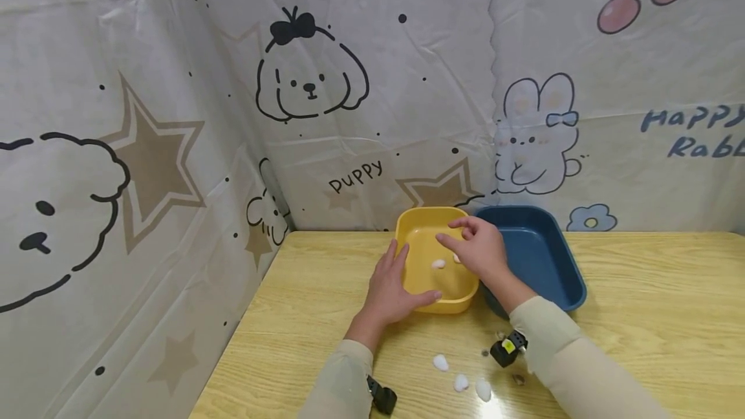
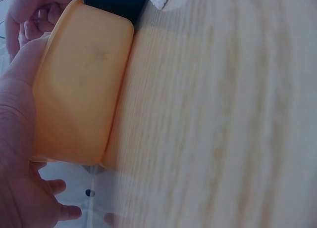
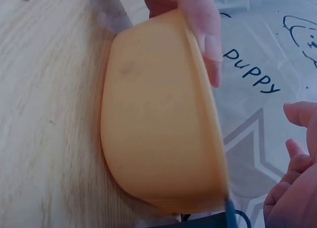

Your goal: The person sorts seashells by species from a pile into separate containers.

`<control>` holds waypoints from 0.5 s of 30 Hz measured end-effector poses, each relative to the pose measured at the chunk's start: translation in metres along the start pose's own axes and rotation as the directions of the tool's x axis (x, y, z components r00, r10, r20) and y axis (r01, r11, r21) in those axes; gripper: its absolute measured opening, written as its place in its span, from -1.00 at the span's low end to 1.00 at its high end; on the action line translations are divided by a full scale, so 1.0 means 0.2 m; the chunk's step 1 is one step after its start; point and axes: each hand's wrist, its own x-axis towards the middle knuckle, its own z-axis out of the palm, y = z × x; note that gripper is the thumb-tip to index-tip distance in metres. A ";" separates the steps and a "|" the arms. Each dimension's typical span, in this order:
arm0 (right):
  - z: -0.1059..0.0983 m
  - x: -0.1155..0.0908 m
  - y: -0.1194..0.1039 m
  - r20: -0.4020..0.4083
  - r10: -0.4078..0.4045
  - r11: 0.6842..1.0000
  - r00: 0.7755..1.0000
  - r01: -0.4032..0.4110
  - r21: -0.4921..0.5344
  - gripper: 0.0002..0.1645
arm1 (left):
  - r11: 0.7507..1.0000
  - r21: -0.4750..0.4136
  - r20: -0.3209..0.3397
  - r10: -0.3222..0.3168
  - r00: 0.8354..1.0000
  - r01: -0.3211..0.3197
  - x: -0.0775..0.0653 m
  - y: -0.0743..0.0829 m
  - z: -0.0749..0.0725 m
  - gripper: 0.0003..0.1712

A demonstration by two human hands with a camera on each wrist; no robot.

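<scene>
My left hand [image 1: 391, 290] rests at the near left corner of a yellow plastic bin [image 1: 433, 306], its thumb over the front rim and its straight fingers along the left side. In the left wrist view, some fingertips stick out past the yellow wall. Over the bin's right rim is my right hand [image 1: 480, 247], thumb and forefinger apart and the other fingers bent, with nothing visible between them. Inside the bin lies a white shell [image 1: 438, 264]. A second white shell [image 1: 456, 258] is partly hidden by the right hand.
A dark blue bin [image 1: 573, 277] stands right beside the yellow one. Nearer me on the wooden table [image 1: 291, 315] lie white shells [image 1: 461, 383] and small dark bits [image 1: 518, 379] near the right sleeve. A printed cloth [image 1: 372, 115] hangs behind and at the left.
</scene>
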 end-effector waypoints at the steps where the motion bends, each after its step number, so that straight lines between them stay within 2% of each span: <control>1: 0.00 -0.01 -0.01 0.000 -0.002 1.000 1.000 0.002 0.003 -0.54 | 1.000 -0.001 0.001 -0.005 1.000 0.005 0.00 0.00 0.00 0.37; 9: -0.07 -0.09 -0.04 0.020 -0.022 1.000 1.000 0.023 -0.008 -0.51 | 1.000 0.003 0.005 -0.023 1.000 0.023 0.00 -0.01 0.01 0.35; 15: -0.11 -0.15 -0.03 0.013 -0.079 0.997 0.997 0.079 -0.020 -0.54 | 1.000 0.005 -0.002 -0.018 1.000 0.018 0.01 -0.01 0.01 0.35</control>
